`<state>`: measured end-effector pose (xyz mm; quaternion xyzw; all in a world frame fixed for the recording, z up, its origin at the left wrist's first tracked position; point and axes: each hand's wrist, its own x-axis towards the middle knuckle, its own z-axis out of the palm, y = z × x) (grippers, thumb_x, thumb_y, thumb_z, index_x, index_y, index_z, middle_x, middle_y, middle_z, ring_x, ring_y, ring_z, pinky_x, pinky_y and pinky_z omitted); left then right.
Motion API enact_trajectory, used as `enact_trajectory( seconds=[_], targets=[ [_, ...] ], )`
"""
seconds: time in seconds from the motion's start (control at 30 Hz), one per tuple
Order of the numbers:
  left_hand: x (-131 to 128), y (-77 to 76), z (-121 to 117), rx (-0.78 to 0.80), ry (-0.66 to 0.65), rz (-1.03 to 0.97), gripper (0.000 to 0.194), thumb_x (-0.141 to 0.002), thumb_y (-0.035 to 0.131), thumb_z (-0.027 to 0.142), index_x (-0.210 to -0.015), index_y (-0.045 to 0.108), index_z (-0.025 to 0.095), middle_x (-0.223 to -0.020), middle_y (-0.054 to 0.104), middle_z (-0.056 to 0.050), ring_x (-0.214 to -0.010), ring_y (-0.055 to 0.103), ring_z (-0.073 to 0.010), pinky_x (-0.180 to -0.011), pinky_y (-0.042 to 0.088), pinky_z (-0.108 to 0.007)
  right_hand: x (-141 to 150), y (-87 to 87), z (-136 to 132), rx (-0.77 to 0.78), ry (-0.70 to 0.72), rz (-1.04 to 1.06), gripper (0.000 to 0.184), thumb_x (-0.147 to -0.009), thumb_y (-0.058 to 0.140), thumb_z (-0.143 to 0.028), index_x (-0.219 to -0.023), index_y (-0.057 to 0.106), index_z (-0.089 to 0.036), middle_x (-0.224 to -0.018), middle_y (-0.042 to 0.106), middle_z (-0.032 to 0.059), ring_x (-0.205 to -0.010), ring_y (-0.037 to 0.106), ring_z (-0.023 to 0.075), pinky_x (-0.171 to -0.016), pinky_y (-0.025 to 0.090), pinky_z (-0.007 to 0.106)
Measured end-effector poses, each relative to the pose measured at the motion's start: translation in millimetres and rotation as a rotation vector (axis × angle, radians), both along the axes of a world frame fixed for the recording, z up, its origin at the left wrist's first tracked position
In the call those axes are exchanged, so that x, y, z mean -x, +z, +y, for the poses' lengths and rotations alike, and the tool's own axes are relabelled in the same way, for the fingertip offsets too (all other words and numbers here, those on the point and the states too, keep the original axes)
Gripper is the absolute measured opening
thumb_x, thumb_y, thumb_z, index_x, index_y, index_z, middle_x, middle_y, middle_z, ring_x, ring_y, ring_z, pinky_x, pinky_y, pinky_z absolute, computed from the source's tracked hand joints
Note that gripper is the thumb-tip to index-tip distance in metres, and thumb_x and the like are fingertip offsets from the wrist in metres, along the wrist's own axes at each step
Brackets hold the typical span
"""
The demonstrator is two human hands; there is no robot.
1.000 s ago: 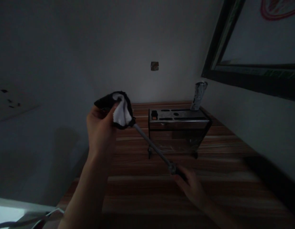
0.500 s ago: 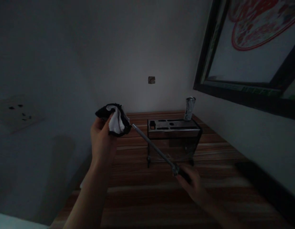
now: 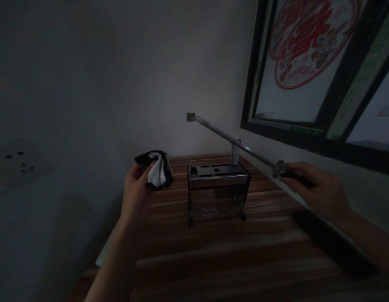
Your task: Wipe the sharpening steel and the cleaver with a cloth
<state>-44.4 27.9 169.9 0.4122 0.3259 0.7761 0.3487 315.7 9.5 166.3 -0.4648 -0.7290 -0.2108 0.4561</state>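
In my left hand [image 3: 138, 188] is a bunched black-and-white cloth [image 3: 158, 173], pinched between thumb and fingers, above the left part of the table. My right hand [image 3: 320, 188] is closed round the black handle of a sharpening steel [image 3: 232, 137]. Its grey rod points up and to the left, its tip clear of the cloth and in front of the wall. Below the rod stands a knife holder [image 3: 218, 172] with a slotted metal top and a see-through front. A silvery upright piece [image 3: 234, 154] rises from its right end, partly behind the rod.
The wood-grain table [image 3: 182, 251] runs back to the wall. A long dark object [image 3: 333, 243], blurred, lies below my right forearm. A wall socket [image 3: 20, 161] is at the left, and a dark-framed window [image 3: 295, 113] with a red decoration at the right.
My right hand has moved up and to the right with the sharpening steel, drawing its tip away from the cloth. My left hand still holds the cloth. The view has shifted somewhat.
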Motion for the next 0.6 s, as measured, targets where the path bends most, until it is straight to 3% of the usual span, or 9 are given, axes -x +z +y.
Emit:
enact_trajectory(
  seconds=[0.13, 0.23, 0.43, 0.6],
  targets=[
    [-8.9, -5.3, -1.7, 0.006, -0.115, 0.060, 0.025, -0.061, 0.076, 0.030, -0.082, 0.068, 0.018, -0.075, 0.067, 0.002, -0.063, 0.060, -0.0083, -0.057, 0.045, -0.016, -14.8, 56.2, 3.5, -0.143, -0.070, -0.267, 0.056, -0.083, 0.040, -0.063, -0.092, 0.068, -0.015, -0.083, 0.072, 0.0092, -0.071, 0.068, 0.0167, -0.061, 0.047, 0.026],
    [-10.6, -8.4, -2.6, 0.041, -0.167, 0.190, 0.025, -0.063, 0.076, 0.033, -0.080, 0.067, 0.018, -0.072, 0.066, 0.003, -0.059, 0.057, -0.0082, -0.054, 0.042, -0.016, -22.4, 91.4, 10.2, -0.156, -0.163, -0.467, 0.065, -0.082, 0.033, -0.067, -0.095, 0.069, -0.013, -0.086, 0.072, 0.0105, -0.079, 0.066, 0.0164, -0.066, 0.043, 0.028],
    [-16.6, -1.4, -14.2, 0.116, -0.393, 0.670, 0.020, -0.064, 0.074, 0.030, -0.077, 0.066, 0.017, -0.071, 0.066, -0.001, -0.063, 0.058, -0.0148, -0.058, 0.044, -0.022, -19.5, 148.5, 27.0, 0.014, -0.229, -0.658, 0.061, -0.075, 0.042, -0.060, -0.098, 0.067, -0.009, -0.105, 0.069, 0.0093, -0.102, 0.058, 0.0130, -0.076, 0.036, 0.028],
    [-26.2, -2.7, -18.5, 0.081, -0.571, 0.775, 0.016, -0.067, 0.070, 0.027, -0.079, 0.065, 0.018, -0.077, 0.066, -0.002, -0.072, 0.061, -0.0173, -0.065, 0.048, -0.026, -0.1, 185.6, 40.1, 0.070, -0.159, -0.800, 0.058, -0.082, 0.025, -0.044, -0.070, 0.063, -0.002, -0.106, 0.067, 0.0054, -0.113, 0.048, 0.0066, -0.084, 0.031, 0.029]
  ],
)
